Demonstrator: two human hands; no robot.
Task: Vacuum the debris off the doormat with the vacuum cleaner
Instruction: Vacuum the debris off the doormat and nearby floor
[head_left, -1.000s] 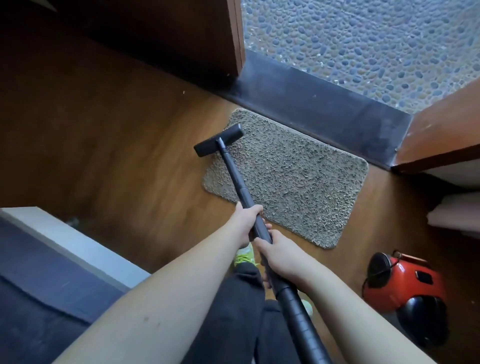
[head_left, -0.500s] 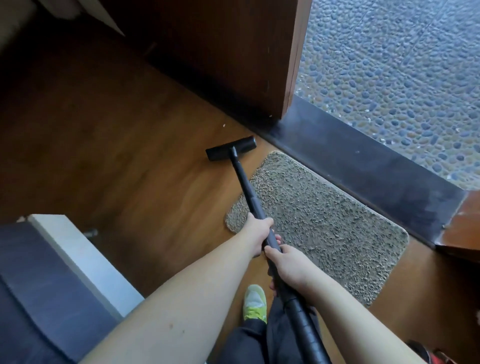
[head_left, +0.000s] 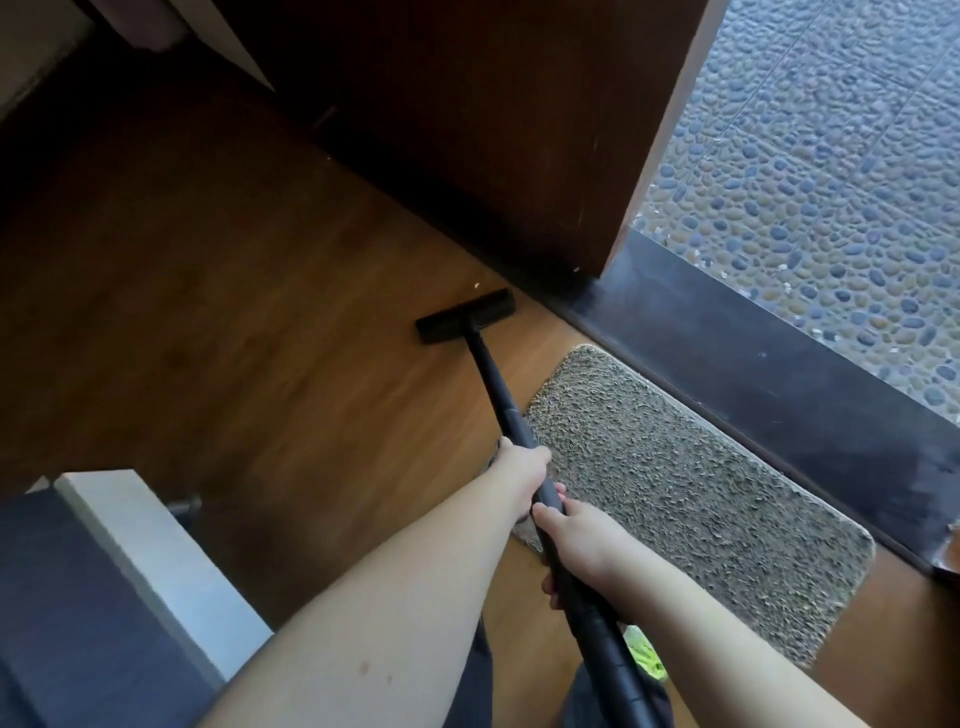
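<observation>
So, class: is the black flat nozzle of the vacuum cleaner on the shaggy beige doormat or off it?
Off it. The black flat nozzle sits on the brown wooden floor, beyond the corner of the shaggy beige doormat.

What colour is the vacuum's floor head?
Black, like its wand; the floor head shows clearly on the wooden floor in the head view.

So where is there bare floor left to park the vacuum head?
Bare wood floor runs wide left of the vacuum head, up to the white-edged furniture. It is tight on the right: the doormat fills the strip along the dark threshold.
</observation>
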